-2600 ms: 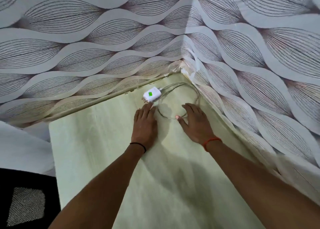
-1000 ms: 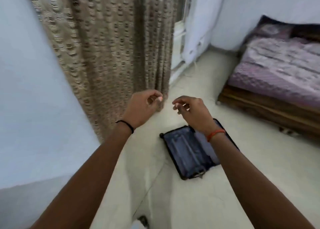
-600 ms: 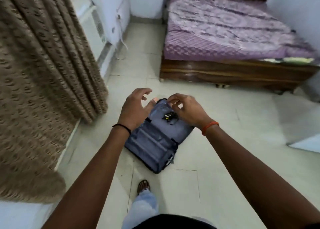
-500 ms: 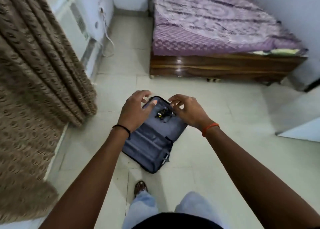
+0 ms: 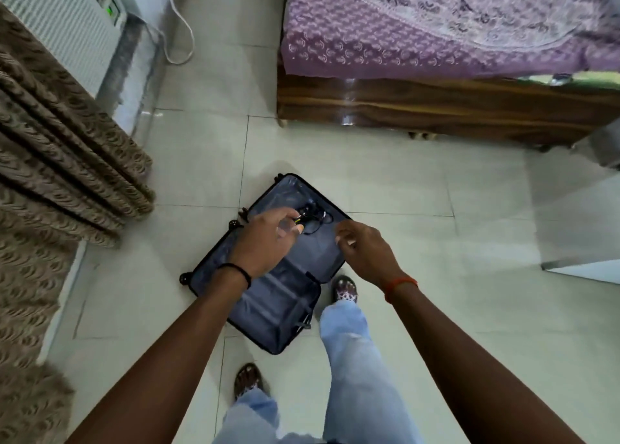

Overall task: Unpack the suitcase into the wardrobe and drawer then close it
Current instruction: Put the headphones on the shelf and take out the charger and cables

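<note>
A dark suitcase [image 5: 278, 306] lies open flat on the tiled floor, with both grey-lined halves showing. A tangled black cable [image 5: 317, 216] rests in its far half; nothing else shows inside. My left hand [image 5: 265, 242] hovers in the air above the suitcase with loosely curled fingers, holding nothing, and its fingertips overlap the cable in the view. At about the same height, my right hand [image 5: 364, 254] hangs over the suitcase's right edge, fingers loosely curled and empty. I am standing, with my legs and sandalled feet just in front of the suitcase.
A bed with a purple cover [image 5: 436, 24] on a wooden frame [image 5: 436, 106] stands beyond the suitcase. A brown curtain [image 5: 50, 148] hangs at the left, next to a white ribbed appliance [image 5: 67, 24] with a white cord [image 5: 183, 37]. A white furniture edge [image 5: 583, 269] sits at the right.
My hands left the white charger and its cable in the lined drawer. The view swung round into the room, and I have stepped up to the open suitcase, hands raised and empty.
</note>
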